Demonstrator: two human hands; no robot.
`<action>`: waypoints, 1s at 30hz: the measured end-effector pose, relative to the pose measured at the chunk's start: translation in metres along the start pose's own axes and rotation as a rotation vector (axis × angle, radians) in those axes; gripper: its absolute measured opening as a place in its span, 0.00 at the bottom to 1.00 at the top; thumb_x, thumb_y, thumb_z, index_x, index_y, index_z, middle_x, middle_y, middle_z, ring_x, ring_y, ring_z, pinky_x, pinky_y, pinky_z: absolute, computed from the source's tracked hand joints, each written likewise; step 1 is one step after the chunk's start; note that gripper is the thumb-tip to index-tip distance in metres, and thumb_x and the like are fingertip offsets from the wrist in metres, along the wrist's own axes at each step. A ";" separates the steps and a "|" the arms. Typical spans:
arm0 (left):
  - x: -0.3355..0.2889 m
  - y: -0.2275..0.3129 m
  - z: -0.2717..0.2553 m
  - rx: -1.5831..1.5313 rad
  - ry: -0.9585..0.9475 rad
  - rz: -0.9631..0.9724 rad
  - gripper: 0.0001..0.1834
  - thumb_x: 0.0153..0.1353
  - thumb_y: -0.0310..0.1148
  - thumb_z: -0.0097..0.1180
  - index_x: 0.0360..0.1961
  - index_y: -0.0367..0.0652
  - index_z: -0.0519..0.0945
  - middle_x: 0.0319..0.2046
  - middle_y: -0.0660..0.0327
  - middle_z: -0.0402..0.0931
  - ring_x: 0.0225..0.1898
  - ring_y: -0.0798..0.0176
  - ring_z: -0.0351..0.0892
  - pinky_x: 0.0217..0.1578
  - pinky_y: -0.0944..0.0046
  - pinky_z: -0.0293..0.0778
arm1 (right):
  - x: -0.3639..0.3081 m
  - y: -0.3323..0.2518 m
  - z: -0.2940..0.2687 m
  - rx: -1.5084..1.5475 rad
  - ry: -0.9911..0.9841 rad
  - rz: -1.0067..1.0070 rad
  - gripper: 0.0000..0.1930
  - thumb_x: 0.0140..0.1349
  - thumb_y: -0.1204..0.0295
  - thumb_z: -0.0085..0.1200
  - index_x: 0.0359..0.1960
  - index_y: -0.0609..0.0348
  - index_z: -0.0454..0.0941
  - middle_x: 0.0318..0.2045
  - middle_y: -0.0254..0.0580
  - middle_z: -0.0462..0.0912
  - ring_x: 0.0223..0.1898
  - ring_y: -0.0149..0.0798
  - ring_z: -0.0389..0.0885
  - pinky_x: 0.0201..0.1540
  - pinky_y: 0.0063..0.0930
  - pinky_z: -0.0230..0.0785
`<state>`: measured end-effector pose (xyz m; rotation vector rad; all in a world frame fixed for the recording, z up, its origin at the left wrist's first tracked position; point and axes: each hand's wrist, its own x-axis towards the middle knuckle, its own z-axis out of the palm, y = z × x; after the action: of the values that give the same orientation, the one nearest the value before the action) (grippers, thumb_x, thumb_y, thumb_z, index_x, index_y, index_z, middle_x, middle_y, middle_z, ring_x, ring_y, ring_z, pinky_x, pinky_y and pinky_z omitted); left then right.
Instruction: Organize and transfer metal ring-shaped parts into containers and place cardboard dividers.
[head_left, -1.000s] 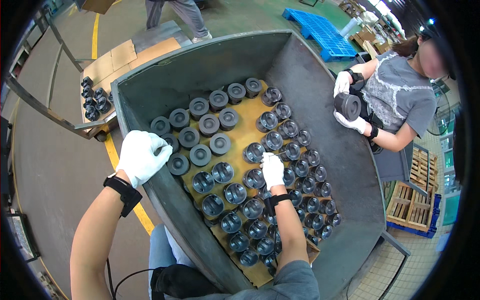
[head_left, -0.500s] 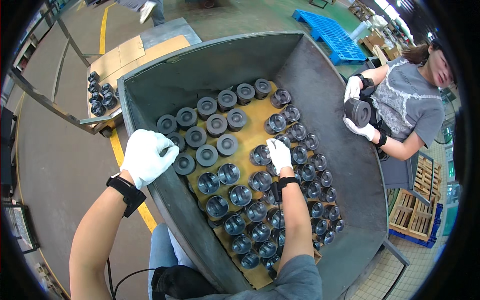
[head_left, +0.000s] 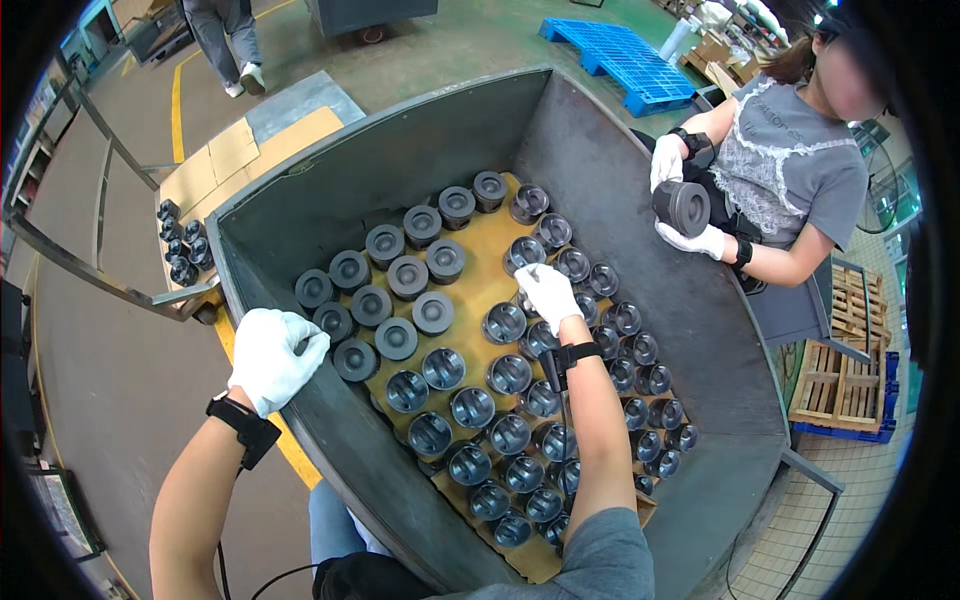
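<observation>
Inside a large grey metal bin [head_left: 400,135], rows of metal pistons stand on a brown sheet. The group at the far left shows dark round crowns, such as this piston [head_left: 397,339]; the others show shiny, hollow open ends, such as this piston [head_left: 443,369]. My right hand [head_left: 550,298], in a white glove, reaches down among the open-ended pistons. Its fingers are closed on a piston that it mostly covers. My left hand [head_left: 278,358], also gloved, is curled at the bin's left rim, beside the dark-crowned pistons; its fingertips are partly hidden.
At the right, a co-worker holds a larger dark piston [head_left: 682,208] in gloved hands. A cart [head_left: 212,165] with cardboard and several pistons stands at the left. Beyond the bin lies a blue plastic pallet [head_left: 620,62]; wooden pallets [head_left: 843,385] sit at the right. Someone walks far behind.
The view has shifted, so the bin's contents sit lower and more left. My right hand has moved slightly farther across the pistons. My left hand stays at the rim. The background walker has moved.
</observation>
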<state>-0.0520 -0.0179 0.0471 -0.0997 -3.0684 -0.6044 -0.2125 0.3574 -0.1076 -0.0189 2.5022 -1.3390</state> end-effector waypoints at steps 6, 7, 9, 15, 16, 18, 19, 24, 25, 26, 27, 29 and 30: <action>-0.001 -0.001 -0.003 0.017 0.007 0.006 0.08 0.52 0.35 0.62 0.23 0.42 0.85 0.22 0.57 0.80 0.28 0.50 0.79 0.34 0.53 0.71 | -0.012 -0.007 -0.029 -0.770 0.427 -0.379 0.11 0.65 0.68 0.46 0.41 0.57 0.79 0.35 0.50 0.82 0.39 0.50 0.82 0.38 0.47 0.76; 0.001 0.000 -0.003 0.036 0.031 0.048 0.09 0.52 0.35 0.62 0.23 0.42 0.85 0.21 0.55 0.80 0.27 0.50 0.79 0.34 0.53 0.73 | -0.019 -0.012 -0.044 -0.938 0.407 -0.261 0.11 0.66 0.67 0.45 0.42 0.55 0.79 0.36 0.50 0.82 0.37 0.50 0.83 0.36 0.47 0.76; 0.002 0.001 -0.001 0.054 0.062 0.092 0.09 0.51 0.36 0.62 0.22 0.41 0.86 0.21 0.54 0.80 0.27 0.49 0.80 0.34 0.53 0.74 | -0.019 0.017 -0.057 -0.837 0.460 -0.192 0.15 0.70 0.61 0.43 0.39 0.57 0.79 0.34 0.52 0.83 0.33 0.53 0.84 0.36 0.46 0.76; 0.003 0.002 0.000 0.061 -0.002 0.039 0.08 0.51 0.35 0.62 0.21 0.42 0.85 0.20 0.56 0.80 0.26 0.50 0.79 0.33 0.53 0.72 | -0.020 0.050 -0.043 -0.734 0.459 -0.113 0.14 0.70 0.63 0.43 0.40 0.58 0.78 0.33 0.51 0.82 0.34 0.54 0.82 0.38 0.46 0.75; 0.002 0.000 0.000 0.072 -0.019 0.011 0.08 0.51 0.34 0.62 0.21 0.42 0.84 0.20 0.57 0.79 0.27 0.50 0.78 0.35 0.53 0.71 | -0.018 0.051 -0.038 -0.733 0.390 -0.081 0.10 0.68 0.66 0.45 0.42 0.57 0.77 0.34 0.47 0.82 0.34 0.50 0.82 0.38 0.43 0.75; 0.005 0.005 0.000 0.058 -0.028 0.019 0.08 0.51 0.34 0.62 0.21 0.42 0.84 0.20 0.57 0.80 0.27 0.50 0.79 0.35 0.53 0.71 | -0.014 0.084 -0.035 -0.872 0.347 -0.214 0.10 0.66 0.68 0.46 0.43 0.56 0.78 0.34 0.48 0.81 0.34 0.51 0.81 0.39 0.43 0.75; 0.005 0.004 0.000 0.053 -0.033 0.003 0.08 0.51 0.34 0.62 0.21 0.42 0.84 0.20 0.57 0.80 0.27 0.51 0.79 0.35 0.53 0.71 | -0.013 0.080 -0.030 -0.879 0.411 -0.345 0.15 0.70 0.65 0.41 0.34 0.58 0.79 0.29 0.51 0.83 0.32 0.52 0.84 0.34 0.45 0.77; 0.005 0.003 0.000 0.081 0.016 0.060 0.09 0.51 0.34 0.62 0.20 0.41 0.84 0.19 0.56 0.79 0.26 0.50 0.79 0.33 0.54 0.72 | -0.003 0.063 -0.044 -0.881 0.469 -0.211 0.15 0.71 0.64 0.40 0.36 0.58 0.78 0.32 0.52 0.83 0.30 0.50 0.84 0.33 0.45 0.77; 0.005 0.005 -0.001 0.090 0.024 0.081 0.09 0.50 0.35 0.62 0.20 0.41 0.84 0.17 0.55 0.78 0.24 0.50 0.79 0.30 0.54 0.73 | 0.004 0.059 -0.047 -0.818 0.492 -0.235 0.15 0.71 0.64 0.40 0.36 0.58 0.78 0.32 0.52 0.83 0.30 0.52 0.84 0.33 0.45 0.77; 0.004 0.004 -0.001 0.092 0.022 0.078 0.09 0.50 0.35 0.62 0.20 0.41 0.84 0.17 0.55 0.78 0.24 0.50 0.79 0.30 0.54 0.73 | 0.011 0.056 -0.048 -0.755 0.514 -0.260 0.15 0.71 0.64 0.40 0.36 0.59 0.78 0.32 0.52 0.83 0.31 0.53 0.84 0.33 0.46 0.77; 0.001 0.003 -0.001 0.082 -0.014 0.028 0.09 0.51 0.34 0.62 0.20 0.41 0.84 0.19 0.56 0.79 0.26 0.50 0.79 0.33 0.54 0.72 | 0.017 0.055 -0.044 -0.753 0.508 -0.262 0.15 0.71 0.64 0.40 0.36 0.59 0.78 0.32 0.52 0.83 0.31 0.53 0.84 0.33 0.46 0.77; 0.004 0.003 -0.001 0.070 -0.043 -0.012 0.08 0.51 0.34 0.62 0.21 0.42 0.84 0.21 0.57 0.80 0.28 0.51 0.79 0.36 0.54 0.71 | 0.032 0.059 -0.038 -0.854 0.505 -0.237 0.16 0.72 0.63 0.39 0.37 0.59 0.78 0.33 0.53 0.83 0.33 0.54 0.83 0.35 0.46 0.76; 0.006 0.005 -0.001 0.072 -0.039 0.014 0.08 0.51 0.34 0.62 0.21 0.41 0.84 0.21 0.57 0.80 0.28 0.51 0.79 0.35 0.54 0.72 | 0.037 0.065 -0.037 -0.794 0.456 -0.211 0.17 0.72 0.62 0.39 0.38 0.59 0.78 0.33 0.54 0.82 0.36 0.56 0.83 0.39 0.47 0.76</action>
<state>-0.0573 -0.0135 0.0504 -0.1335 -3.1197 -0.4963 -0.2493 0.4183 -0.1504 -0.1682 3.3339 -0.3344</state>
